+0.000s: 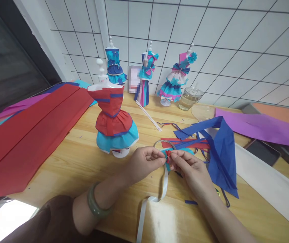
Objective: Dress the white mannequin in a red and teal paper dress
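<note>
My left hand [150,160] and my right hand [185,163] meet above the table, both closed in a pinch on a small gathered piece of red fabric [168,154]. Thumbs and forefingers grip it from either side. Below them a white ribbon [165,184] trails down to the table's front edge; part of it is hidden by the fingers. Behind the hands lie a roll of tape [157,143], red fabric strips [167,142] and a turquoise scrap [188,150]. To the left stands a small mannequin [114,116] in a red and turquoise dress with blue trim.
Three more dressed mannequins [115,65] stand by the tiled wall, near a lidded glass cup [190,98]. Red fabric [40,125] covers the table's left. Blue fabric [222,152], purple fabric [263,128], a white sheet [266,182] and a dark phone [263,152] lie right.
</note>
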{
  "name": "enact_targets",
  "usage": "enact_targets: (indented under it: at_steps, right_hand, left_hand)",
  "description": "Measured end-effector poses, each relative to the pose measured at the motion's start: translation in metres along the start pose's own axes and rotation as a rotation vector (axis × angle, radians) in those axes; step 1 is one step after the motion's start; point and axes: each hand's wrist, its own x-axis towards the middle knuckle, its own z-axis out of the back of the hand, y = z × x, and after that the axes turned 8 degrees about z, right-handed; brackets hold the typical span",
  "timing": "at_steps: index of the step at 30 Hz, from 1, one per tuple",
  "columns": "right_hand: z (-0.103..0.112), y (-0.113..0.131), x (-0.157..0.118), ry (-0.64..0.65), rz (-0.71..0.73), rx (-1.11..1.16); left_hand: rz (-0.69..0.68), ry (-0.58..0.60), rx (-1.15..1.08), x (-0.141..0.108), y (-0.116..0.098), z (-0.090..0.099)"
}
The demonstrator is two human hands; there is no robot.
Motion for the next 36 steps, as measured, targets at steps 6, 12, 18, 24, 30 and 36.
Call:
enact_targets:
  at_steps: [6, 12, 18, 24, 30, 36]
  right_hand:
    - [-0.003, 0.0014, 0.0, -0.016, 0.009, 0.004]
    - [-0.0028, 0.0005, 0.0008, -0.017, 0.021, -0.015]
    - [-0.0037, 0.0016, 0.0005, 0.004, 0.029, -0.029]
    - [-0.0037, 0.0, -0.0052, 0.029, 0.187, -0.357]
    - [-0.0017, -0.0009, -0.0072, 0.133, 0.623, -0.7]
    - [-0.0003, 0.0, -0.0065, 0.176, 0.763, -0.807]
  left_hand:
    - [0.023, 0.055, -0.001, -0.0015, 0.0007, -0.0015]
    - [0.094, 0.057, -0.008, -0.0026, -0.0009, -0.0017]
    - [0.057, 0.081, -0.048, -0.0008, -0.0023, 0.0008]
    - [0.058, 0.038, -0.114, -0.0002, -0.0046, 0.0028]
    - [0.074, 0.053, -0.146, -0.0004, -0.0038, 0.0034]
    - [0.091, 0.048, -0.178, -0.0004, -0.0032, 0.003]
